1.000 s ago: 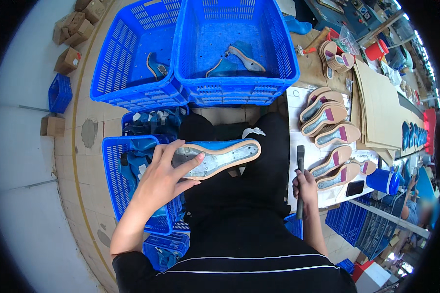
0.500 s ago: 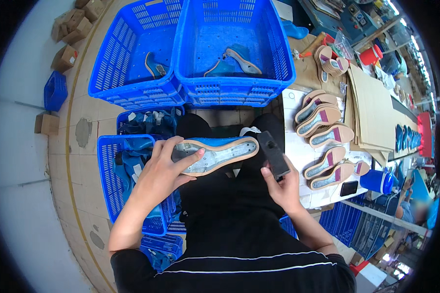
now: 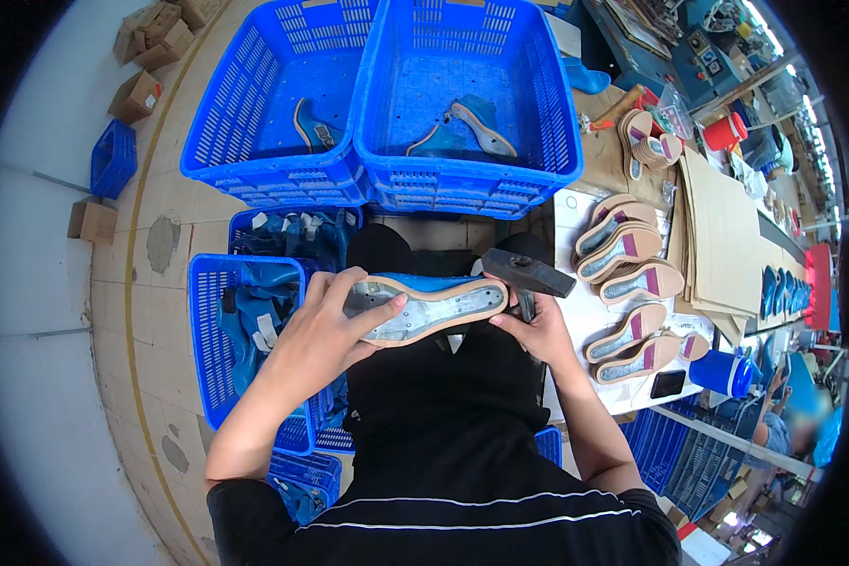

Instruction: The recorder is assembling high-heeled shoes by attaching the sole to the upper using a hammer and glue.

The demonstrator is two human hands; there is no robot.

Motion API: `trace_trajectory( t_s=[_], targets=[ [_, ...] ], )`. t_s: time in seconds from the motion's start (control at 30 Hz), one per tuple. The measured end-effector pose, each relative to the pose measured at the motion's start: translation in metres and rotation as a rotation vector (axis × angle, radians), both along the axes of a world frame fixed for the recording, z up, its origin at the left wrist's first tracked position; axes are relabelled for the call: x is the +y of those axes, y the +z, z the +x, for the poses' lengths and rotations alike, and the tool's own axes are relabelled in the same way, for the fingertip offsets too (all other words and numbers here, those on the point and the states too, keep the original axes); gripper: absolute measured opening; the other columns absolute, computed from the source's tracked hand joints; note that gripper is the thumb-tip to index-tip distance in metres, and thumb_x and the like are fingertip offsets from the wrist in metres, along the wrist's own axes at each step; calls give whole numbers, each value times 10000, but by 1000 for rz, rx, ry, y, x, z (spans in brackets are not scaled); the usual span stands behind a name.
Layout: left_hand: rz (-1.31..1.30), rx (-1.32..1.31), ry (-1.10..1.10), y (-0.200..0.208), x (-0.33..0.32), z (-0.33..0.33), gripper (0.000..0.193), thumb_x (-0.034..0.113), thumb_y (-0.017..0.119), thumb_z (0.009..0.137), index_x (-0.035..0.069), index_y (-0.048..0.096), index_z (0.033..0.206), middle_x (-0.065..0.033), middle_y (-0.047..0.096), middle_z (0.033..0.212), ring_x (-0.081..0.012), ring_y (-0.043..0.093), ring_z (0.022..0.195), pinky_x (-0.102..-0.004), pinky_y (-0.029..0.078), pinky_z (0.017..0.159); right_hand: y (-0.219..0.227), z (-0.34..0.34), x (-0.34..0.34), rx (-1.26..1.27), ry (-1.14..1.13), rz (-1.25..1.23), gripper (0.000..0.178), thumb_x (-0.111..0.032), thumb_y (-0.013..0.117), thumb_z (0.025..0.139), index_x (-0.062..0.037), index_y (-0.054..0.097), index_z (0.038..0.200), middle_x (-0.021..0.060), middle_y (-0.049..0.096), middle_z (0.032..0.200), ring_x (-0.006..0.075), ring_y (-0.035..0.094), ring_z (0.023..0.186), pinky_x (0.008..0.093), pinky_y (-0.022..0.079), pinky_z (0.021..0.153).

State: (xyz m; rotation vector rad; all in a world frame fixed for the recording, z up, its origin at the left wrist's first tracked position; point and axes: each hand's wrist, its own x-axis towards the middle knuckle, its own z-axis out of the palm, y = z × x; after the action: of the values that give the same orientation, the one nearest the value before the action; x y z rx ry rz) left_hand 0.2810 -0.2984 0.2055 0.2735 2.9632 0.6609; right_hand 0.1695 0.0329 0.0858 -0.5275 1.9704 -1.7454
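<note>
A blue shoe upper on a last [image 3: 434,311] lies bottom up above my lap, its grey underside framed by a tan edge. My left hand [image 3: 325,321] is closed round its left end, with the thumb pressed on the underside. At the other end, my right hand [image 3: 545,332] grips a hammer [image 3: 530,274] by a handle that is mostly hidden. The dark hammer head sits just past the shoe's right tip. My right fingers are right beside that tip; whether they touch it I cannot tell.
Two large blue crates [image 3: 462,174] stand ahead, with a few shoe pieces inside. A crate of blue uppers [image 3: 245,311] is at my left. On the right-hand table [image 3: 575,377] lie several tan wedge soles [image 3: 629,250], a phone [image 3: 668,383], a blue jug [image 3: 720,363] and cardboard sheets [image 3: 722,226].
The hammer has turned from steeply slanted to nearly level, its head now close to the shoe's tip. My right hand has come in left toward the shoe, which has shifted slightly right.
</note>
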Motion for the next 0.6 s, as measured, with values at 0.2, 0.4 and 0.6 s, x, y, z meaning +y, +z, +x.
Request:
trace_trajectory(
  t_s=[0.2,0.4,0.6],
  targets=[
    [-8,2,5,1,2,2,644,136,923,800,329,751,1390,-135,518,1480,-362,543,1263,-457,630,972,-5,-5,0,-52,57,2,490,61,810,907,45,618,1358,168,653,1500,198,639,1296,364,517,1093],
    [-1,9,19,-3,0,4,700,129,926,759,367,739,1390,-108,546,1484,-363,559,1278,-473,601,1007,-10,1,1,135,-48,66,368,-37,892,883,-11,722,1208,38,759,1093,121,665,976,307,562,892],
    [-4,22,24,-1,3,3,715,119,929,735,357,746,1383,-112,556,1471,-360,566,1260,-474,601,1001,-11,4,-2,137,-66,37,352,-41,899,876,-11,710,1172,39,731,1026,135,676,893,305,560,816]
  ],
)
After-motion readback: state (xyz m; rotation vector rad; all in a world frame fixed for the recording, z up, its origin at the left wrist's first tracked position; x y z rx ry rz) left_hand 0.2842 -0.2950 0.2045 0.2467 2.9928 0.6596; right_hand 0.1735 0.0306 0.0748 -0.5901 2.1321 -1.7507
